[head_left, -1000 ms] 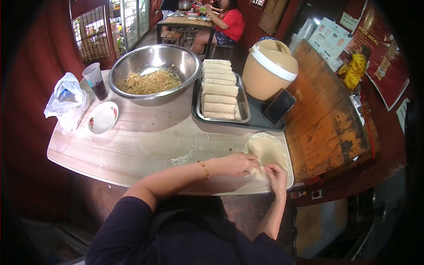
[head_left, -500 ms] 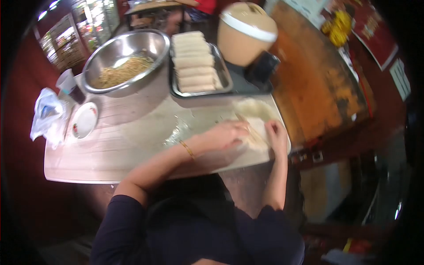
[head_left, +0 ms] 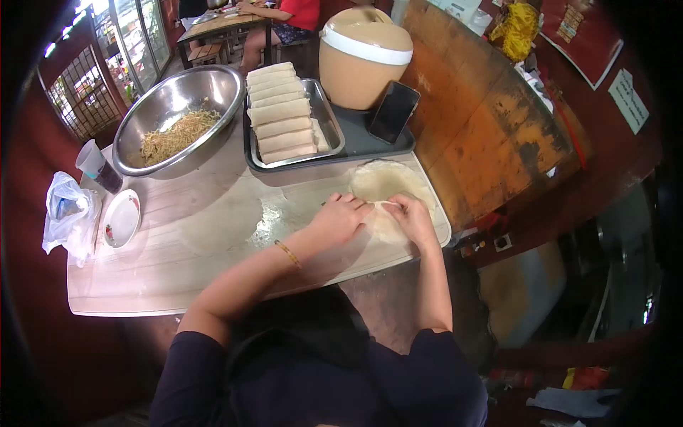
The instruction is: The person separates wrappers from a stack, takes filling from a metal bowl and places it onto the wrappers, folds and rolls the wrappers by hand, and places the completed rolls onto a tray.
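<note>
Near the table's right end, a thin pale spring roll wrapper [head_left: 386,228] lies between my two hands. My left hand [head_left: 340,219], with a yellow bracelet on its wrist, has its fingers curled at the wrapper's left edge; the fingertips are partly hidden. With thumb and fingers together, my right hand [head_left: 414,219] pinches the upper right edge. Just beyond them lies a round pale sheet of wrappers [head_left: 384,179]. Rolled spring rolls [head_left: 281,114] are lined up in a metal tray [head_left: 329,117] behind. A steel bowl [head_left: 231,89] of shredded filling [head_left: 178,136] stands at the back left.
A dark tray [head_left: 356,146] carries the metal tray, a leaning phone [head_left: 393,112] and a beige lidded bucket [head_left: 364,60]. At left are a cup [head_left: 99,167], a small plate [head_left: 122,219] and a plastic bag [head_left: 71,213]. Another person in red [head_left: 297,16] sits beyond.
My left hand has shifted back from over the wrapper to its left edge. My right hand has moved inward and now pinches the upper edge. The whole view has turned slightly.
</note>
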The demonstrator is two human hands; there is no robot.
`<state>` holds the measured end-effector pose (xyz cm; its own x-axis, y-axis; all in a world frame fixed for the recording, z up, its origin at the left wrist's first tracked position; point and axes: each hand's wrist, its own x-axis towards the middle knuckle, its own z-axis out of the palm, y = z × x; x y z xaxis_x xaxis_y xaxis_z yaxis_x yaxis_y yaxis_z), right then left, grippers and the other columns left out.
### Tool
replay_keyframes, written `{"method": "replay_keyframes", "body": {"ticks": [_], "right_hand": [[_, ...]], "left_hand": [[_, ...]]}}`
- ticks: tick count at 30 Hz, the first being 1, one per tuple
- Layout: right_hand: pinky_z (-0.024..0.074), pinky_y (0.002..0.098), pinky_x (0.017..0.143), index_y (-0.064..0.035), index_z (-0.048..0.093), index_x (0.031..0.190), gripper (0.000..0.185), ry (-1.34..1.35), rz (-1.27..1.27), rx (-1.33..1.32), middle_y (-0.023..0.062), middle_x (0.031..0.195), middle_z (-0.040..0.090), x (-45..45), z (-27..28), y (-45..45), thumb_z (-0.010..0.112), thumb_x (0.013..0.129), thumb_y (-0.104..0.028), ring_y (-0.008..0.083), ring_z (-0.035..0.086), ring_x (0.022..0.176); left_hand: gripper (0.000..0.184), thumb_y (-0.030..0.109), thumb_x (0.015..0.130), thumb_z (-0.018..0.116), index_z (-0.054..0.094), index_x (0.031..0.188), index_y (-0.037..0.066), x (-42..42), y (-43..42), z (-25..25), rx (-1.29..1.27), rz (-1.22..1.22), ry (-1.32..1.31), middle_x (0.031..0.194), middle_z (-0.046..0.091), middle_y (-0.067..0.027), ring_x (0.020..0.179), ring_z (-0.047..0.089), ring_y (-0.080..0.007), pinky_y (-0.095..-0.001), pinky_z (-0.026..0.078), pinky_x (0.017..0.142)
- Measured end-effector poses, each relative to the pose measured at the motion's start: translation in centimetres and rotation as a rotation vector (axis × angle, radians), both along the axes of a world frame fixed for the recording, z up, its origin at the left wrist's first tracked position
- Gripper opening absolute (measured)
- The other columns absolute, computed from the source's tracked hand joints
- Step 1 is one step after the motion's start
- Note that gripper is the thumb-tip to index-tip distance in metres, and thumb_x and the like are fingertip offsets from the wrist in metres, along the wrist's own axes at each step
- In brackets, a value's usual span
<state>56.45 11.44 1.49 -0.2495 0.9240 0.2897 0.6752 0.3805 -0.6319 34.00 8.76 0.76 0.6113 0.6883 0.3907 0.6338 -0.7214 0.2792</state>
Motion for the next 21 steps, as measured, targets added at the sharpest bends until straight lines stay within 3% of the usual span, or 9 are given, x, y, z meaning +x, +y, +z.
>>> {"method": "replay_keyframes", "body": {"ticks": [5, 12, 15, 17, 20, 21], "right_hand": [[0.0504, 0.0408, 0.069, -0.0060, 0.066, 0.090, 0.010, -0.052, -0.194, 0.331, 0.0166, 0.087, 0.066, 1.6, 6.1, 4.2, 0.066, 0.085, -0.014, 0.0352, 0.065, 0.080], [0.0507, 0.0424, 0.075, -0.0075, 0.066, 0.094, 0.016, -0.186, -0.307, 0.378, 0.0163, 0.093, 0.069, 4.1, 15.4, 10.3, 0.066, 0.085, -0.021, 0.0362, 0.065, 0.089], [0.0506, 0.0408, 0.076, -0.0052, 0.066, 0.096, 0.017, -0.223, -0.154, 0.371, 0.0168, 0.092, 0.069, 2.9, 18.9, 9.6, 0.066, 0.085, -0.018, 0.0359, 0.066, 0.089], [0.0489, 0.0329, 0.074, -0.0008, 0.065, 0.099, 0.018, -0.180, 0.047, 0.314, 0.0116, 0.081, 0.066, 1.2, 20.1, 8.4, 0.066, 0.086, -0.014, 0.0207, 0.062, 0.075], [0.0492, 0.0360, 0.072, -0.0001, 0.066, 0.097, 0.017, -0.151, 0.191, 0.243, 0.0121, 0.079, 0.067, -1.2, 21.3, 7.0, 0.066, 0.088, -0.014, 0.0228, 0.064, 0.075], [0.0492, 0.0360, 0.072, -0.0001, 0.066, 0.097, 0.017, -0.152, 0.206, 0.251, 0.0121, 0.079, 0.067, -1.8, 21.8, 6.4, 0.066, 0.088, -0.014, 0.0228, 0.064, 0.075]], "left_hand": [[0.036, 0.018, 0.083, 0.063, 0.060, 0.117, 0.007, 0.5, -0.2, -0.9, 0.051, 0.000, 0.084, 0.111, 0.061, -0.0067, 0.101, 0.056, -0.0260, -0.0389, 0.040, 0.083], [0.035, 0.017, 0.085, 0.064, 0.060, 0.118, 0.007, 0.3, -0.5, -1.2, 0.007, 0.027, 0.043, 0.117, 0.060, -0.0096, 0.107, 0.055, -0.0281, -0.0409, 0.041, 0.088], [0.039, 0.018, 0.086, 0.065, 0.058, 0.122, 0.005, 0.3, -0.5, -0.6, -0.133, 0.001, -0.027, 0.125, 0.057, -0.0144, 0.118, 0.052, -0.0323, -0.0429, 0.040, 0.096], [0.041, 0.019, 0.086, 0.065, 0.057, 0.124, 0.004, -0.5, -0.1, -0.4, -0.237, 0.000, -0.088, 0.130, 0.056, -0.0180, 0.124, 0.049, -0.0352, -0.0442, 0.039, 0.102], [0.056, 0.021, 0.086, 0.068, 0.048, 0.134, 0.002, -1.6, 0.9, -0.4, -0.243, 0.023, -0.192, 0.139, 0.047, -0.0249, 0.135, 0.039, -0.0389, -0.0453, 0.032, 0.112], [0.065, 0.023, 0.085, 0.070, 0.042, 0.139, 0.001, -1.8, 1.1, 0.3, -0.137, 0.105, -0.417, 0.141, 0.044, -0.0255, 0.136, 0.037, -0.0378, -0.0443, 0.030, 0.113]]}}
